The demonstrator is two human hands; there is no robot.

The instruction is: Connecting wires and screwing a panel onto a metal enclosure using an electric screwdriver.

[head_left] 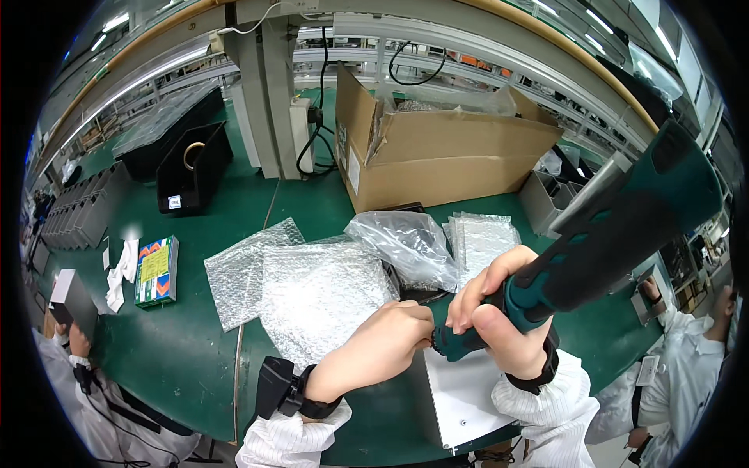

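My right hand (pixel 503 312) is wrapped around a dark green and black cordless screwdriver (pixel 616 234), its thick body slanting up to the right. At the tool's front end, my left hand (pixel 390 339) has its fingers pressed together. Whatever they may pinch there is hidden. Beneath the tool and my right wrist lies a white metal case (pixel 468 402) with a small screw or stud near its front edge. Just beyond my hands are silvery bubble-wrap pouches (pixel 320 288) and a crumpled clear plastic bag (pixel 406 242).
An open cardboard box (pixel 445 160) stands at the back beside a metal post (pixel 269 101). Black bins (pixel 195 168), grey parts (pixel 82 207) and a colourful small box (pixel 157 271) occupy the left. Co-workers sit at both sides, one near a grey case (pixel 72 300).
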